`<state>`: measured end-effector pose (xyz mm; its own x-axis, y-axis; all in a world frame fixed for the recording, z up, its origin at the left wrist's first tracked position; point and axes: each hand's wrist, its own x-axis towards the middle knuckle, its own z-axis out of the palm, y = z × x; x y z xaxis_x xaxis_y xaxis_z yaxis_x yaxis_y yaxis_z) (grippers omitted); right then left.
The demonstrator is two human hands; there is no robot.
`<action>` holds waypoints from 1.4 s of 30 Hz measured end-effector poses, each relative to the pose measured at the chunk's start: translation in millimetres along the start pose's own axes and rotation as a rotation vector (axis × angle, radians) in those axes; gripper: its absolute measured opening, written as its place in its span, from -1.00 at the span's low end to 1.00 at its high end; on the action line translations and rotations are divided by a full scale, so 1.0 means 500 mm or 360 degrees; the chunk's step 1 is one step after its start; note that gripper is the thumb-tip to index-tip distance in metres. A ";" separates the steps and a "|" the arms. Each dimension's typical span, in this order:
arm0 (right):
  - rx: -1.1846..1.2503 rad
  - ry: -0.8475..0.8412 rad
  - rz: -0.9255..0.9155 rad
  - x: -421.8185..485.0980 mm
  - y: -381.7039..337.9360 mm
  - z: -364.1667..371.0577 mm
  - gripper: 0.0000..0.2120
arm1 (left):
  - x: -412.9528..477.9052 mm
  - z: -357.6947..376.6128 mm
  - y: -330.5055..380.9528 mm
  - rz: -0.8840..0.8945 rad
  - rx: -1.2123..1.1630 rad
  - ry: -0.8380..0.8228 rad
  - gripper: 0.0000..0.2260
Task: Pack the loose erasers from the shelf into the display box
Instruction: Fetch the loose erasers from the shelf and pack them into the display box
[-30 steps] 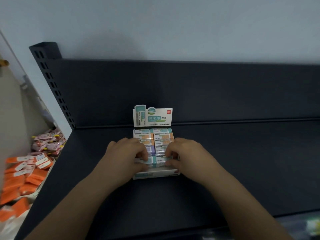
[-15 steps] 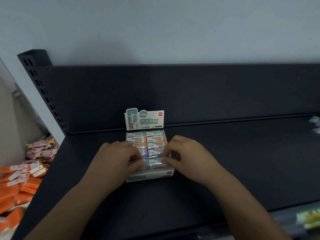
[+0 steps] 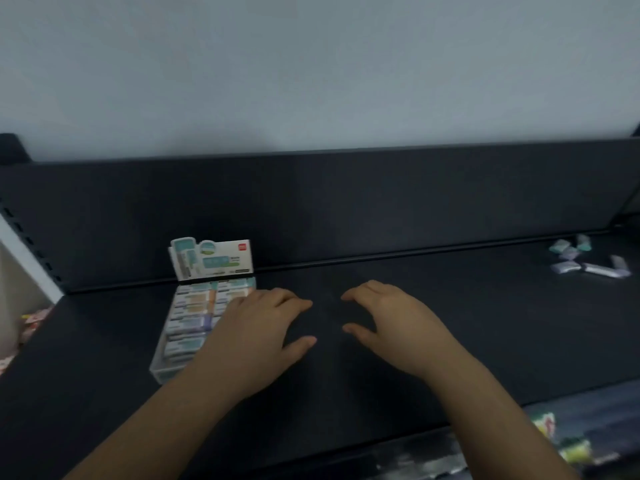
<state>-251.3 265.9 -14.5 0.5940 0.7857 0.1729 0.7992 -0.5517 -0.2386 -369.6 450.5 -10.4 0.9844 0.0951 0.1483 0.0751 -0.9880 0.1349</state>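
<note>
The display box sits on the dark shelf at the left, filled with rows of wrapped erasers, its printed header card standing at the back. My left hand hovers just right of the box, partly covering its right edge, fingers spread and empty. My right hand is further right over bare shelf, fingers relaxed, holding nothing. Several loose erasers in teal and purple wrappers lie far right near the back wall.
The shelf's dark back panel rises behind everything, with a perforated upright at the left. Packaged goods show on the lower level at the bottom right and at the left edge.
Both hands have left the erasers in the box and moved right over the shelf, fingers now spread. The view swung right, bringing the loose erasers into sight.
</note>
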 end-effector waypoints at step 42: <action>-0.0094 0.0073 0.0453 -0.278 0.729 -0.199 -0.60 | 0.467 0.186 0.644 0.0298 -0.0340 -0.0240 -0.42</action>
<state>-33.6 -72.4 -30.3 0.7974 0.5844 0.1504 0.6032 -0.7643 -0.2280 -100.5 143.2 -23.6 0.9916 -0.1208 0.0454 -0.1290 -0.9372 0.3241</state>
